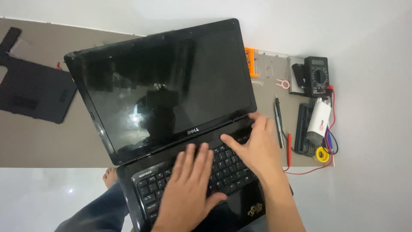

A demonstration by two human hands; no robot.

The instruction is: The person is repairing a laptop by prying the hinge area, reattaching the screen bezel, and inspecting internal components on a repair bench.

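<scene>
Nearest the camera, the left hand (189, 189) lies flat on the keyboard of the glossy black open laptop (171, 116), fingers spread and pressed on the lower-left keys, gripping nothing. Beside it, the right hand (253, 148) rests open on the upper-right keys, its fingertips at the strip just below the hinge. Both palms bear down; neither pinches anything. Judged from this, the step in hand is work on the keyboard along its top edge; the next move would call for a careful lift at that edge. The laptop sits on a grey-brown table (38, 141), its dark screen tilted back. Right of it lie a slim black screwdriver (279, 122), a black multimeter (316, 76) with red leads, and, far left, a black flat plastic cover panel (34, 92).
</scene>
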